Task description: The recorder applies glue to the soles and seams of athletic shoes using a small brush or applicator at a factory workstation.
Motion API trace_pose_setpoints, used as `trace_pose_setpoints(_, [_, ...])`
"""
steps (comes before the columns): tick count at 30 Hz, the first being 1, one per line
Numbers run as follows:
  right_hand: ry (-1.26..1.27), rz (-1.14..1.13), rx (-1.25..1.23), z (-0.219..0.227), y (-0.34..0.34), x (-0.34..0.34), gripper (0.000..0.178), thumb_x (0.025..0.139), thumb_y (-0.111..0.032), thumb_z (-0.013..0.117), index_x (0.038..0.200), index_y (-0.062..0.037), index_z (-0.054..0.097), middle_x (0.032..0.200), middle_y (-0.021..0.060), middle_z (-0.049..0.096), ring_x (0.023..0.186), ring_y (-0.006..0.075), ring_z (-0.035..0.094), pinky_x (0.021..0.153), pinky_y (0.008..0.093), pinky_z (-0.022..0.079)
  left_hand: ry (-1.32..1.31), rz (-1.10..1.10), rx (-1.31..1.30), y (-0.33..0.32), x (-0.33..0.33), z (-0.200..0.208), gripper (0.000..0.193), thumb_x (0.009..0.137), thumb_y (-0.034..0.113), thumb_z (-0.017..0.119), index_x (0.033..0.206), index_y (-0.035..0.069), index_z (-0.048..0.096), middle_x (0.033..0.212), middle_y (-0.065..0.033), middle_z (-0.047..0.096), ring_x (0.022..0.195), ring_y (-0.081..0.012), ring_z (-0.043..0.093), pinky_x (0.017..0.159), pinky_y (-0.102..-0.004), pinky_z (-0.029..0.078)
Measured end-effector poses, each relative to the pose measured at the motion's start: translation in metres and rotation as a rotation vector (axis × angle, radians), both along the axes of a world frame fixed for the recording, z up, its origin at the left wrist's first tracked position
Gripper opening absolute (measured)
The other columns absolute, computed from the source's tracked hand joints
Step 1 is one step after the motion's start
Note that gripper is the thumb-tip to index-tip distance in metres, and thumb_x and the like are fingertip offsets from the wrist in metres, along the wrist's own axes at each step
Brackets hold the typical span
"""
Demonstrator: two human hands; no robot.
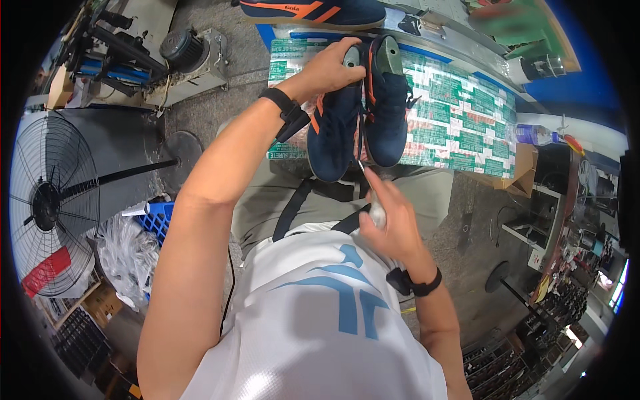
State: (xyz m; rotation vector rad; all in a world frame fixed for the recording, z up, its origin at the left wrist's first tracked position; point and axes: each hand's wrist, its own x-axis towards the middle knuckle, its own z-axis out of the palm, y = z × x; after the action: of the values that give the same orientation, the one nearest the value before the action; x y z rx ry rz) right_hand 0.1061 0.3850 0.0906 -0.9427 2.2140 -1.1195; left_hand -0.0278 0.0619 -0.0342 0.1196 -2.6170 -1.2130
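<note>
A pair of navy sneakers with orange stripes rests side by side on a surface wrapped in green and white printed tape, toes toward me. My left hand (333,67) is closed on the heel opening of the left sneaker (332,137). Close beside it lies the right sneaker (388,127), with no hand on it. Nearer to me, my right hand (392,223) grips a thin pointed tool with a pale handle (377,212). Its slim tip points up at the gap between the two toes; whether it touches a shoe I cannot tell.
Another navy and orange shoe (313,12) lies beyond the taped surface (460,120). A clear bottle with a purple label (535,135) is at its right end. On the left stand a large fan (47,203) and an electric motor (182,51). Plastic bags (127,250) hang below.
</note>
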Motion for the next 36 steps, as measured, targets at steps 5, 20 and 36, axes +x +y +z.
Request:
trace_pose_setpoints(5, [0.236, 0.015, -0.058, -0.028, -0.059, -0.031, 0.088, 0.082, -0.02, 0.087, 0.16, 0.0058, 0.053, 0.107, 0.0186, 0.065, 0.1, 0.0395, 0.067, 0.093, 0.0473, 0.055, -0.186, -0.069, 0.278, 0.001, 0.009, 0.018, 0.084, 0.098, 0.048, 0.086, 0.165, 0.011, 0.05, 0.132, -0.021, 0.076, 0.116, -0.0269, 0.074, 0.1, -0.038, 0.058])
trace_pose_setpoints(20, [0.144, -0.025, 0.009, -0.033, -0.103, -0.031, 0.085, 0.082, -0.027, 0.084, 0.154, 0.0106, 0.058, 0.102, 0.0195, 0.068, 0.093, 0.0385, 0.071, 0.083, 0.0458, 0.059, -0.151, 0.006, 0.169, 0.005, 0.005, 0.013, 0.081, 0.095, 0.045, 0.084, 0.159, 0.006, 0.054, 0.145, -0.0267, 0.07, 0.132, -0.0391, 0.07, 0.11, -0.0451, 0.055])
trace_pose_setpoints(36, [0.318, 0.014, 0.088, -0.022, -0.06, -0.055, 0.08, 0.082, -0.018, 0.085, 0.152, 0.0098, 0.058, 0.105, 0.0217, 0.068, 0.097, 0.0407, 0.07, 0.088, 0.048, 0.058, -0.144, -0.015, 0.303, 0.003, 0.008, 0.027, 0.081, 0.09, 0.043, 0.088, 0.156, 0.006, 0.061, 0.13, -0.0222, 0.079, 0.116, -0.0318, 0.077, 0.101, -0.0402, 0.059])
